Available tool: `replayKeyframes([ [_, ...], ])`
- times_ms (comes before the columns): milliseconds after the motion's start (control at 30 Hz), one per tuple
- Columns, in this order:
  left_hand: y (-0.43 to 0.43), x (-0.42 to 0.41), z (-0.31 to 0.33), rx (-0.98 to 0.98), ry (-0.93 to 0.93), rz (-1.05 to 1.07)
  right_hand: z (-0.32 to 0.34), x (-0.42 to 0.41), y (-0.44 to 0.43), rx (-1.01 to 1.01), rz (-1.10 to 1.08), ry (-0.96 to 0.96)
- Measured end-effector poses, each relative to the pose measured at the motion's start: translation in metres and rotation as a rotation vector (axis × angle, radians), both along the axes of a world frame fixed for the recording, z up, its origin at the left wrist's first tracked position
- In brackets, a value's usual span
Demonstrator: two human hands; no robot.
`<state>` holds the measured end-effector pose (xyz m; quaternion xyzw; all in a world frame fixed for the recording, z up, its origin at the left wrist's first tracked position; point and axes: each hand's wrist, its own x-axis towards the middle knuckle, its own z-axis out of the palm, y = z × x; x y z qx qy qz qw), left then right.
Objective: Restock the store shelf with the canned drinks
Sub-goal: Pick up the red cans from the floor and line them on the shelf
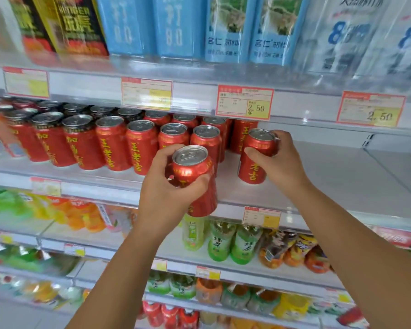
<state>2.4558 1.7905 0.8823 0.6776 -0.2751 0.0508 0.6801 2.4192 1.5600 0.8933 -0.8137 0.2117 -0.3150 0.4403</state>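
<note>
- In the middle of the frame, the can shelf [342,181] is already pretty full on its left half. Rows of red cans [119,143] stand upright, several deep, from the left edge to about the centre.
- The right hand [280,162] is wrapped around the standing can [253,169], thumb on the near side and fingers round the back. That can sits on the shelf just right of the rows. It's either being set down or nudged into line, can't tell which, but it's not let go.
- The left hand [166,188] is grasping the tilted can [191,166] out in front of the shelf edge, top leaning toward the camera, so it's not on the shelf yet. There might be a second can under it in the same hand, since the red goes down quite far, but honestly I can't tell.
- From the standing can out to the frame's right edge, the shelf is bare white board, so I'd guess there's a good chunk left to fill.
- My take: roughly midway. The tilted can has yet to get a spot, probably next to the standing can.
- No box of spare cans in view, so no idea how many remain.
</note>
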Motion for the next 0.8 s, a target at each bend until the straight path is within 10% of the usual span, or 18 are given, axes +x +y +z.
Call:
replayKeyframes([
  [800, -0.008, -0.002, 0.004, 0.021, 0.002, -0.051, -0.025, 0.032, -0.004, 0.049, -0.043, 0.081],
])
